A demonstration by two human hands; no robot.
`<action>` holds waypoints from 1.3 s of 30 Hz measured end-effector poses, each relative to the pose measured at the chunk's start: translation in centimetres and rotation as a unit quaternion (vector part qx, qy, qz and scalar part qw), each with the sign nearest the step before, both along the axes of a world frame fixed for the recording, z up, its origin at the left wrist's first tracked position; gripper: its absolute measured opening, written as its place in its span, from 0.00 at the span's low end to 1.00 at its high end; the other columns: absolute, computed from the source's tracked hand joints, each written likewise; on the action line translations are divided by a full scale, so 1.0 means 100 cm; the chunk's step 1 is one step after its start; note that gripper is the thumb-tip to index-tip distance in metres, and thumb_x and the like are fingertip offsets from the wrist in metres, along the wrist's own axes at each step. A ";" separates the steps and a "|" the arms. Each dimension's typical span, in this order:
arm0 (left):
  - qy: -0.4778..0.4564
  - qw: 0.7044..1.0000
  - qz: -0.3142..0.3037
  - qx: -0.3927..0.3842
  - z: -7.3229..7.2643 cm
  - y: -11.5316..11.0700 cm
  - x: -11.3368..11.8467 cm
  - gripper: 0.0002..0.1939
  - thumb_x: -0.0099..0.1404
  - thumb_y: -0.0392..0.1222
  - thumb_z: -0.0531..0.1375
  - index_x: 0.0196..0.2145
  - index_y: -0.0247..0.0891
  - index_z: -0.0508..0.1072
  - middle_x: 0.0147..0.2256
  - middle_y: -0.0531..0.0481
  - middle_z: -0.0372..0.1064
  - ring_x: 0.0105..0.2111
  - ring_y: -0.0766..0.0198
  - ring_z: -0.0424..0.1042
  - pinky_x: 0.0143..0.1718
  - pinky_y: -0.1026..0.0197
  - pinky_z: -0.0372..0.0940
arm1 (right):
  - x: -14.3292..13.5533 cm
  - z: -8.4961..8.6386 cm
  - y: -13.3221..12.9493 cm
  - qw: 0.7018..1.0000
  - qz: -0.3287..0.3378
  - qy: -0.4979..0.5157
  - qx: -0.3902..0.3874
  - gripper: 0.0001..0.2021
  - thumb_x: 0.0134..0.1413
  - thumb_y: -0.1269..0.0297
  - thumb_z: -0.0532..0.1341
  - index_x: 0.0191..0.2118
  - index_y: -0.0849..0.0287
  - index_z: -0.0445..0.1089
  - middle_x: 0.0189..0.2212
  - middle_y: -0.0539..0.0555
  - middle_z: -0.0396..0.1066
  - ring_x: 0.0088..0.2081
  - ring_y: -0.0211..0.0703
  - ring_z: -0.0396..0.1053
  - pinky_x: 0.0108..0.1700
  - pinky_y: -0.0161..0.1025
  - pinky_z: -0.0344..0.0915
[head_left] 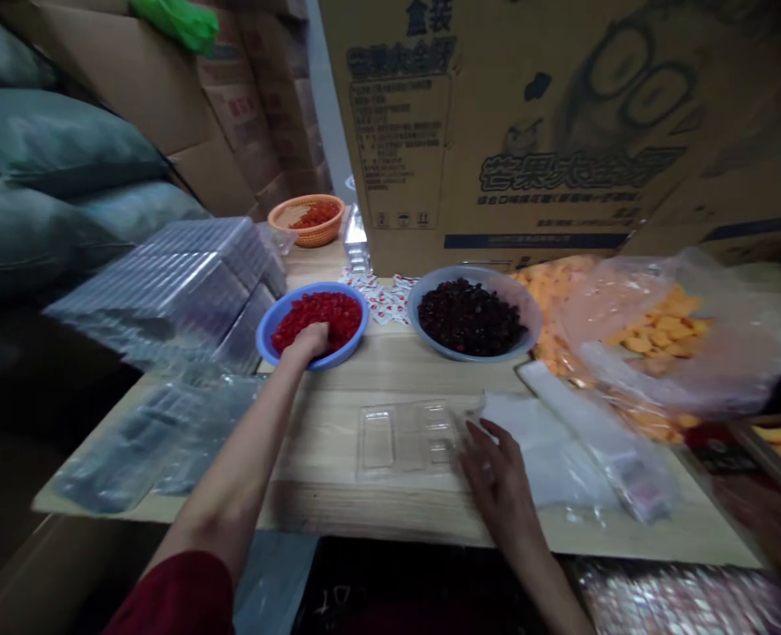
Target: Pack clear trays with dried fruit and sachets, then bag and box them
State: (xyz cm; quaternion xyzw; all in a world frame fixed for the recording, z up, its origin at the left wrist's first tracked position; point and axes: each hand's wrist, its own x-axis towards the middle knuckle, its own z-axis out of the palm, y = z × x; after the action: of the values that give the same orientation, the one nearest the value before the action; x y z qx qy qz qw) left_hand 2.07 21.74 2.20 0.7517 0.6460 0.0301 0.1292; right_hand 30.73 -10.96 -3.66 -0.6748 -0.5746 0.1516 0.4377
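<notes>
The upper right of the frame is filled by a large cardboard box (470, 115). Below it, a wooden table (338, 384) is stretched across, its front edge seen low in the frame. Its left side is occupied by stacked clear trays (179, 282), its right by a clear bag (619, 300) with orange pieces (668, 326). At upper centre, a pale bowl (534, 322) is filled with dark pieces (471, 317); left of it, a blue bowl (264, 331) holds red pieces (338, 309). A single clear tray (409, 438) is laid at centre, with bare wood left between it and the bowls, at its left, and down to the front edge. The right hand (500, 476) is held by the tray's right edge, fingers loosely parted; contact cannot be told. The left hand (308, 341) is dipped into the red pieces over the near rim, fingertips hidden, so its grasp cannot be told.
</notes>
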 end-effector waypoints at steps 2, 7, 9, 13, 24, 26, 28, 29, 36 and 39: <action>0.010 1.000 -0.006 -0.022 -0.013 0.011 -0.002 0.05 0.53 0.36 0.65 0.29 0.33 0.74 0.27 0.47 0.74 0.31 0.60 0.71 0.35 0.64 0.63 | 0.026 0.021 0.020 0.999 -0.007 -0.032 0.019 0.15 0.65 0.57 0.57 0.53 0.54 0.72 0.53 0.61 0.70 0.55 0.54 0.67 0.57 0.54 0.66; -0.009 1.000 0.016 -0.006 -0.025 0.007 -0.015 0.09 0.52 0.39 0.70 0.31 0.33 0.76 0.23 0.50 0.71 0.28 0.62 0.68 0.34 0.63 0.60 | 0.084 0.049 0.133 0.994 -0.034 -0.101 0.015 0.13 0.64 0.62 0.57 0.47 0.62 0.74 0.44 0.60 0.76 0.45 0.50 0.73 0.50 0.47 0.68; -0.033 0.999 0.035 0.015 -0.023 0.003 -0.020 0.11 0.53 0.43 0.71 0.29 0.34 0.76 0.23 0.51 0.70 0.28 0.61 0.67 0.34 0.62 0.61 | 0.095 0.047 0.184 0.983 -0.018 -0.169 -0.072 0.11 0.61 0.70 0.57 0.46 0.64 0.74 0.43 0.61 0.76 0.45 0.49 0.72 0.50 0.45 0.67; -0.104 0.988 0.069 0.086 -0.016 -0.005 -0.027 0.11 0.60 0.46 0.66 0.30 0.34 0.77 0.26 0.50 0.72 0.30 0.61 0.68 0.39 0.60 0.62 | 0.104 0.032 0.253 0.970 -0.022 -0.204 -0.134 0.12 0.54 0.82 0.55 0.37 0.67 0.74 0.38 0.64 0.75 0.44 0.48 0.70 0.50 0.44 0.64; -0.438 0.892 -0.090 0.064 -0.023 -0.142 0.062 0.07 0.66 0.45 0.60 0.39 0.42 0.76 0.36 0.51 0.76 0.34 0.62 0.72 0.37 0.61 0.65 | 0.103 0.044 0.220 0.985 -0.042 -0.157 -0.062 0.07 0.59 0.73 0.56 0.40 0.67 0.71 0.41 0.62 0.72 0.43 0.47 0.68 0.48 0.42 0.63; -0.407 0.902 -0.141 0.036 -0.037 -0.169 0.093 0.05 0.67 0.44 0.60 0.36 0.43 0.76 0.35 0.50 0.76 0.35 0.60 0.72 0.40 0.57 0.65 | 0.083 0.044 0.180 0.997 0.014 -0.076 -0.005 0.06 0.59 0.68 0.58 0.38 0.63 0.71 0.36 0.56 0.73 0.38 0.43 0.69 0.42 0.39 0.64; -0.359 0.915 -0.184 0.030 -0.052 -0.184 0.116 0.05 0.67 0.41 0.61 0.34 0.42 0.76 0.34 0.48 0.75 0.37 0.57 0.71 0.44 0.53 0.63 | 0.058 0.034 0.139 0.997 0.080 -0.014 -0.018 0.05 0.59 0.65 0.59 0.37 0.60 0.72 0.32 0.53 0.74 0.34 0.42 0.69 0.37 0.37 0.63; -0.339 0.918 -0.202 0.033 -0.059 -0.188 0.124 0.05 0.66 0.40 0.61 0.33 0.42 0.76 0.34 0.46 0.75 0.39 0.55 0.70 0.46 0.51 0.63 | 0.045 0.026 0.121 0.995 0.095 0.002 -0.035 0.05 0.59 0.65 0.60 0.36 0.59 0.72 0.32 0.52 0.74 0.33 0.42 0.69 0.36 0.37 0.62; -0.321 0.912 -0.199 0.162 -0.046 -0.189 0.103 0.09 0.70 0.41 0.57 0.39 0.43 0.79 0.44 0.43 0.73 0.49 0.54 0.67 0.54 0.48 0.61 | 0.004 -0.017 0.092 0.982 0.146 -0.105 -0.057 0.07 0.58 0.75 0.59 0.33 0.59 0.73 0.33 0.55 0.73 0.40 0.47 0.68 0.46 0.43 0.64; -0.297 0.911 -0.104 0.268 -0.013 -0.153 0.062 0.09 0.70 0.42 0.56 0.41 0.42 0.76 0.45 0.44 0.73 0.50 0.54 0.68 0.56 0.48 0.60 | 0.000 -0.014 0.097 0.967 0.160 -0.188 -0.067 0.09 0.60 0.75 0.59 0.33 0.60 0.76 0.35 0.58 0.72 0.41 0.48 0.67 0.47 0.44 0.63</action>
State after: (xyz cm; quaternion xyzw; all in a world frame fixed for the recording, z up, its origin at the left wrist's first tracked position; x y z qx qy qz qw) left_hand 8.28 6.44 0.90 0.7777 0.4633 0.4102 0.1110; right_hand 30.71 -1.30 -5.07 -0.6178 -0.7357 0.1284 0.2461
